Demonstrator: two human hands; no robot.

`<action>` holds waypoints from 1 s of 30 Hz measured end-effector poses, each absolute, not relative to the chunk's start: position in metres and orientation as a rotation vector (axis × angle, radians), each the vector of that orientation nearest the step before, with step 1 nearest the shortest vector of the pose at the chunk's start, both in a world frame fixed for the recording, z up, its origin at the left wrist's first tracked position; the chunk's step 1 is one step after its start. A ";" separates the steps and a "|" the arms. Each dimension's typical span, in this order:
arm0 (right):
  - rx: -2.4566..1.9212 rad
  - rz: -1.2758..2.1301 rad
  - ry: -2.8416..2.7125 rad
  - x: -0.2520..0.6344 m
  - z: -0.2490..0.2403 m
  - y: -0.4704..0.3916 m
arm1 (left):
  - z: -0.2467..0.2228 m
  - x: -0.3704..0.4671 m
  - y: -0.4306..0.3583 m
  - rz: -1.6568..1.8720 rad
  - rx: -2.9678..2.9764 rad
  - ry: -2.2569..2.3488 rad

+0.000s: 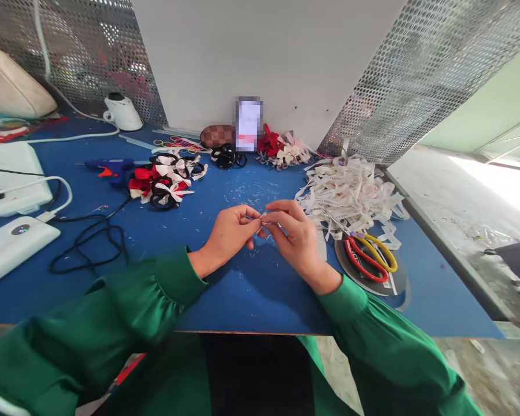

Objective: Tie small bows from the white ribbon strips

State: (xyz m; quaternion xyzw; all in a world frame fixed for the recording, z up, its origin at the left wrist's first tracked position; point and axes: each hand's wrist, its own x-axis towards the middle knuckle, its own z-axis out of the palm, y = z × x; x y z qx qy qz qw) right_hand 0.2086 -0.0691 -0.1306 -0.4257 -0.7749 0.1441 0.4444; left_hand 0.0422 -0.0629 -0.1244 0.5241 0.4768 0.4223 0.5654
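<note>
Above the middle of the blue table, my left hand and my right hand meet at the fingertips. Both are closed in a pinch on a small whitish strip, mostly hidden by the fingers; its exact kind is too small to make out. To the right of my right hand lies a heap of white printed ribbons. Scissors with red and yellow handles rest beside it on a dark round disc. Red, white and black bow hair ties sit in a pile beyond my left hand.
A blue glue gun lies at the left, its black cord looped on the table. White power devices stand at the left edge. A phone leans at the back, beside more bows and black hair ties.
</note>
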 end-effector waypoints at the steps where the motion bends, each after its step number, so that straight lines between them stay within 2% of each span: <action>1: -1.038 0.292 -2.032 0.211 -0.128 -0.068 | -0.125 0.042 -0.063 0.987 1.275 1.123; 6: -0.983 0.228 -2.273 0.217 -0.122 -0.065 | -0.125 0.039 -0.062 0.943 1.432 1.126; 22: -1.168 1.133 -1.270 0.201 -0.127 -0.067 | -0.128 0.036 -0.068 1.061 2.007 1.338; 30: -1.166 1.134 -1.166 0.196 -0.127 -0.068 | -0.133 0.038 -0.068 1.123 2.111 1.435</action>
